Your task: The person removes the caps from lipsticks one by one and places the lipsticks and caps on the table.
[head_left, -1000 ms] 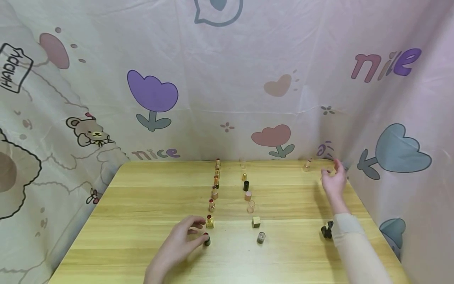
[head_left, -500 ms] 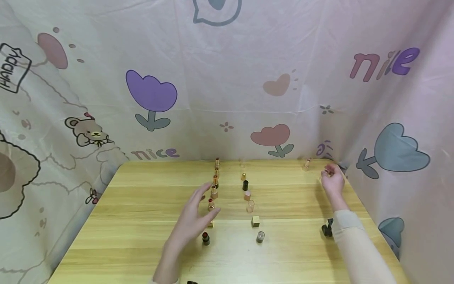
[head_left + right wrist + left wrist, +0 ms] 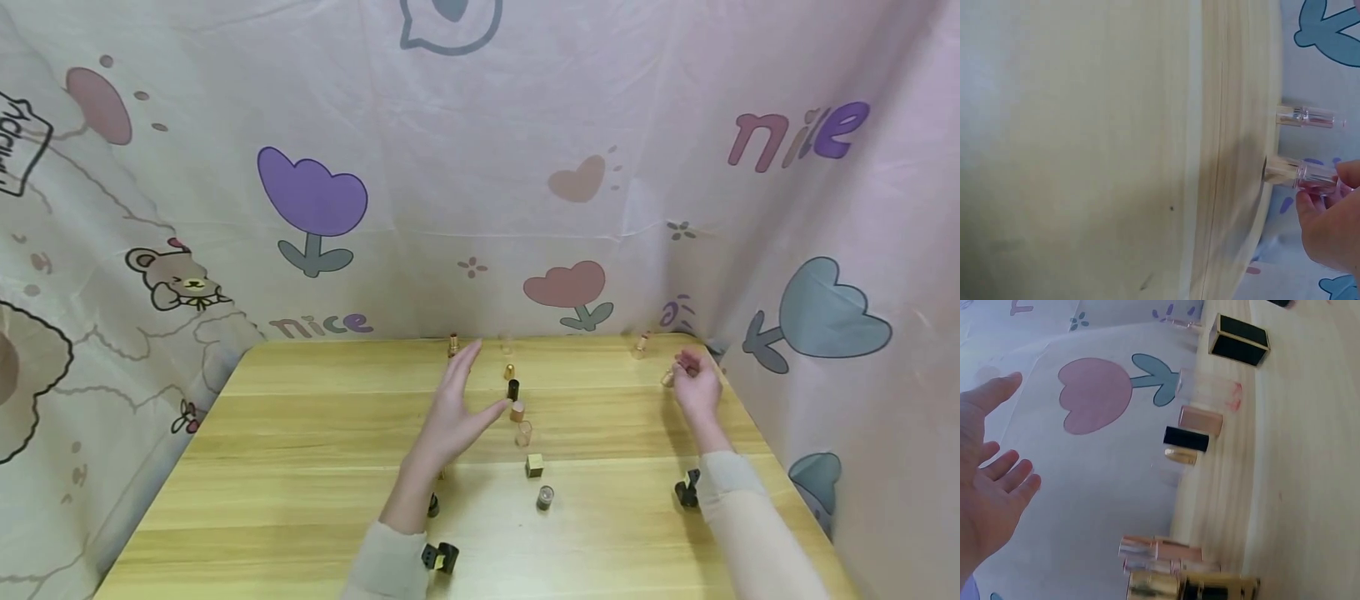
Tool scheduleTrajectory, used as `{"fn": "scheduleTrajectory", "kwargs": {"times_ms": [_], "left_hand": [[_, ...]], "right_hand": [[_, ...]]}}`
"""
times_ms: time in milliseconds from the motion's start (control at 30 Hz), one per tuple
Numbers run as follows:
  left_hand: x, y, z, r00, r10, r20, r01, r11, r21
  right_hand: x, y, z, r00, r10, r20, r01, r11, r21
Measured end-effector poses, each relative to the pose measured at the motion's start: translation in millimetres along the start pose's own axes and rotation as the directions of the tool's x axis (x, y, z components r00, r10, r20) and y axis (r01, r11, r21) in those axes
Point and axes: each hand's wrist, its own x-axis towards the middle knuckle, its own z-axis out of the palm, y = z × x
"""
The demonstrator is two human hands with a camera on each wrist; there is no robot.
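My left hand (image 3: pixel 450 417) is over the row of lipsticks at mid-table, fingers spread and thumb apart, holding nothing. It hides most of that row; one uncapped lipstick (image 3: pixel 453 345) shows at the far end beyond the fingertips. In the left wrist view, the left hand (image 3: pixel 991 487) is apart from the blurred lipstick tubes (image 3: pixel 1166 550) at the bottom. At the back right, my right hand (image 3: pixel 697 387) pinches the upper end of a clear-and-gold lipstick tube (image 3: pixel 1313 178), standing at the table surface. Another similar lipstick (image 3: pixel 641 346) stands beside it.
A line of loose caps runs toward me right of the left hand: gold cap (image 3: pixel 510 372), black cap (image 3: pixel 513 389), pinkish cap (image 3: pixel 517 411), clear cap (image 3: pixel 524 433), gold-and-black square cap (image 3: pixel 534 466) and grey cap (image 3: pixel 545 498). A printed curtain (image 3: pixel 420 275) hangs behind the table.
My left hand has left the nearest lipstick and moved forward and right over the row, fingers spreading. My right hand's fingers have lowered and closed on the lipstick at the back right.
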Motion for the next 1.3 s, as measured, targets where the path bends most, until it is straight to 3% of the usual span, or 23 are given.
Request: {"fn": "scheduleTrajectory", "kwargs": {"times_ms": [267, 700, 900, 1300], "left_hand": [[22.5, -0.7, 17.8, 0.999, -0.016, 0.034, 0.014, 0.999, 0.039], [52.9, -9.7, 54.1, 0.990, -0.096, 0.106, 0.096, 0.995, 0.007], [61.4, -9.7, 64.7, 0.985, -0.113, 0.133, 0.107, 0.993, 0.056], [80.7, -5.4, 81.2, 0.975, -0.099, 0.197, 0.068, 0.986, 0.155]], "right_hand": [[-10.8, -6, 0, 1.000, 0.004, -0.005, -0.004, 0.999, 0.046], [-40.8, -28, 11, 0.998, -0.063, -0.003, 0.063, 0.980, 0.187], [-52.5, -46, 19, 0.995, -0.104, 0.008, 0.098, 0.958, 0.268], [-75.6, -83, 38, 0.968, -0.245, 0.059, 0.197, 0.881, 0.429]]}}
